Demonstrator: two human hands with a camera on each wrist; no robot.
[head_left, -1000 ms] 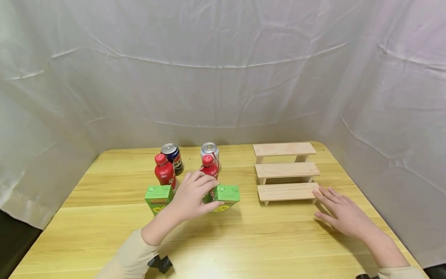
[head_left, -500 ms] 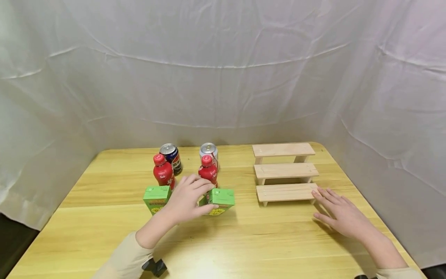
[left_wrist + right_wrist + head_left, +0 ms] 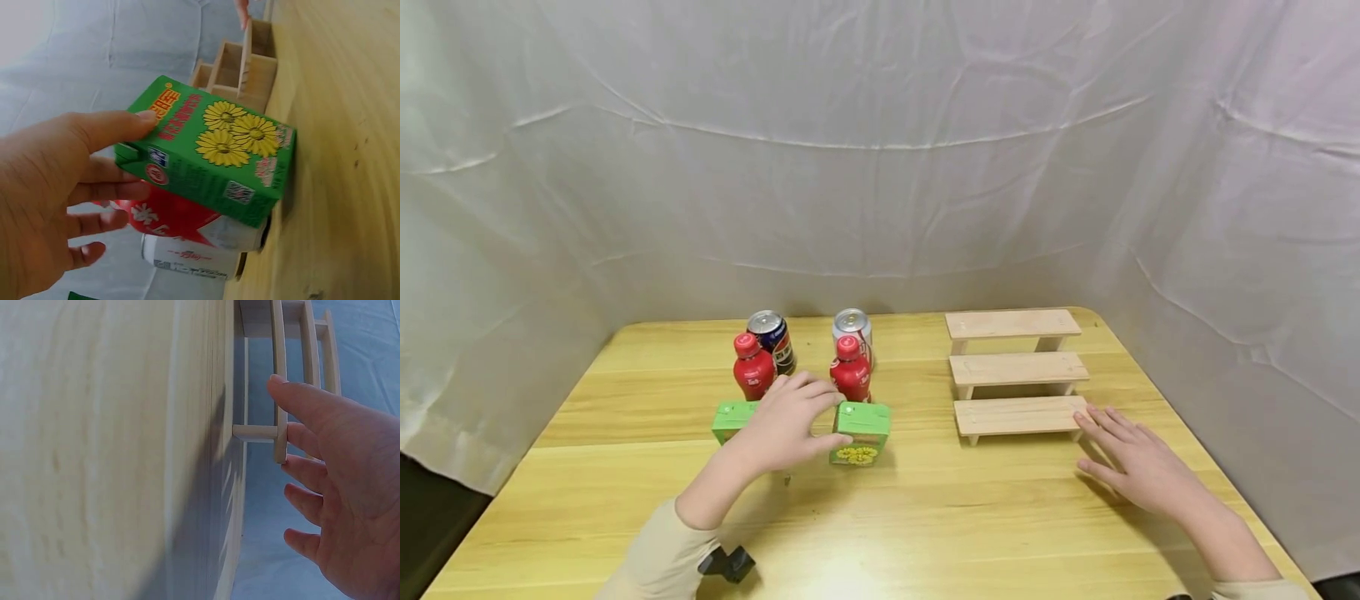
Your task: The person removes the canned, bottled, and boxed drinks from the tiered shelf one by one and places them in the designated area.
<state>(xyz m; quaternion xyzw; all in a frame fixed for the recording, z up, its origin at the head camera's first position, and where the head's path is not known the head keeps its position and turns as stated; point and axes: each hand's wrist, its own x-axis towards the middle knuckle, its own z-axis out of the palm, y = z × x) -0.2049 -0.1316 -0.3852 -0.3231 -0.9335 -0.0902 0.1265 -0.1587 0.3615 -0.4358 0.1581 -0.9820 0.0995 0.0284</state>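
Observation:
My left hand (image 3: 786, 425) pinches the left edge of a green drink carton (image 3: 861, 421) standing upright on the table. In the left wrist view its thumb lies on the front face of that carton (image 3: 231, 140), printed with yellow flowers; the other fingers are at the side and partly behind. A second green carton (image 3: 730, 417) is partly hidden by this hand. My right hand (image 3: 1138, 458) is at the right end of the lowest step of a three-tier wooden stand (image 3: 1022, 414), fingers spread. The right wrist view shows its fingertips at the end of that board (image 3: 280, 406).
Behind the cartons stand two red bottles, one left (image 3: 754, 371) and one right (image 3: 850, 375). A dark blue can (image 3: 778, 346) and a silver-white can (image 3: 853, 329) are at the back. Grey-white cloth (image 3: 880, 208) surrounds the wooden table (image 3: 925, 525).
The right-hand carton has shifted left and turned to sit squarer, in front of the right red bottle. My left hand moved left with it. My right hand has stayed put.

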